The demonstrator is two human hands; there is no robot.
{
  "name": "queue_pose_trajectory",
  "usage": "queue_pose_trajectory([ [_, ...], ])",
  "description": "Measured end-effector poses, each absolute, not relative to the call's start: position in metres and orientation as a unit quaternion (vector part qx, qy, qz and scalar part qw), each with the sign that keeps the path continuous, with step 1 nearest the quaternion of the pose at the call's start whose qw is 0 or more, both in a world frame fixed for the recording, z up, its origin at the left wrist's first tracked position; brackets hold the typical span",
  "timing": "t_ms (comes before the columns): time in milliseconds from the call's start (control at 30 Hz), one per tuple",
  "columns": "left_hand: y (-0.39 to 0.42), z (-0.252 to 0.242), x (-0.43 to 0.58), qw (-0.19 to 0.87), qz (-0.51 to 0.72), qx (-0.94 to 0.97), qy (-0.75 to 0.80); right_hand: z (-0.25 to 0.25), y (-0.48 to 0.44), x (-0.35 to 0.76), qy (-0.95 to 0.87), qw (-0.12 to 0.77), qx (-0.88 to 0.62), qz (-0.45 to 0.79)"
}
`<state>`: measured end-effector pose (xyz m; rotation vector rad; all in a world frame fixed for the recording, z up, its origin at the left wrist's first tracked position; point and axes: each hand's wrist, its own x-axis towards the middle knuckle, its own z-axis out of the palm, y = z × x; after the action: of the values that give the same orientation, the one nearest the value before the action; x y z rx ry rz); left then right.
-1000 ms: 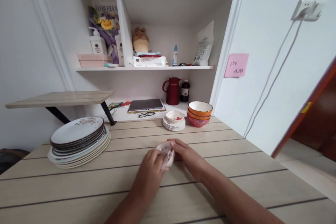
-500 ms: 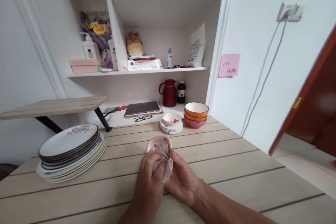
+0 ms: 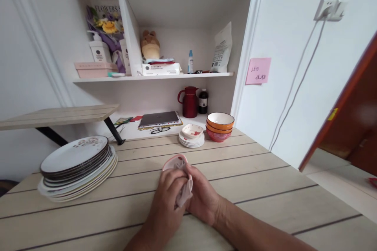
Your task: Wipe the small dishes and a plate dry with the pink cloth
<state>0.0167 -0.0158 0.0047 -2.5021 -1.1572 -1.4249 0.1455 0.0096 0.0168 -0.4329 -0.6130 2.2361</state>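
In my right hand point(image 3: 203, 194) is a small pink-rimmed dish point(image 3: 173, 160) with red spots, held tilted above the table. My left hand point(image 3: 169, 196) is closed on a crumpled greyish cloth point(image 3: 185, 195) and presses it against the dish's inside. Most of the dish is hidden behind my left fingers. Beyond my hands stands a stack of small white plates point(image 3: 191, 143), topped by a small patterned dish point(image 3: 192, 130). To its right are stacked bowls point(image 3: 220, 122), orange above and red below.
A tall stack of large plates point(image 3: 75, 157) stands at the left, beside a raised wooden stand point(image 3: 61, 115). At the back lie a closed laptop point(image 3: 159, 119) and glasses point(image 3: 160, 130), near a dark red jug point(image 3: 190, 102). White shelves point(image 3: 159, 77) hang above.
My left hand has shifted the cloth over the dish, covering more of its inside. The dish has tilted in my right hand. The view has moved slightly.
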Motion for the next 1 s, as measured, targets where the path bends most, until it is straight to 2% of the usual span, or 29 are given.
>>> queue_pose_trajectory([
  [367,-0.019,0.02,0.009,0.04,-0.349,-0.872,-0.341,0.018,0.027,0.16,-0.266,0.301,-0.15,0.903],
  [500,-0.021,0.016,0.014,0.059,-0.373,-0.865,-0.33,0.02,0.03,0.164,-0.265,0.269,-0.171,0.91],
  [567,-0.021,0.012,0.017,0.046,-0.42,-0.835,-0.352,0.023,0.026,0.163,-0.284,0.288,-0.151,0.902],
  [733,-0.017,0.006,0.022,-0.037,-0.524,-0.725,-0.445,0.022,0.016,0.151,-0.328,0.425,-0.082,0.839],
  [900,-0.019,0.005,0.025,-0.024,-0.525,-0.75,-0.402,0.014,0.012,0.143,-0.321,0.479,-0.095,0.811],
  [1000,-0.02,0.004,0.026,0.023,-0.49,-0.793,-0.362,0.018,0.01,0.144,-0.316,0.475,-0.138,0.81],
])
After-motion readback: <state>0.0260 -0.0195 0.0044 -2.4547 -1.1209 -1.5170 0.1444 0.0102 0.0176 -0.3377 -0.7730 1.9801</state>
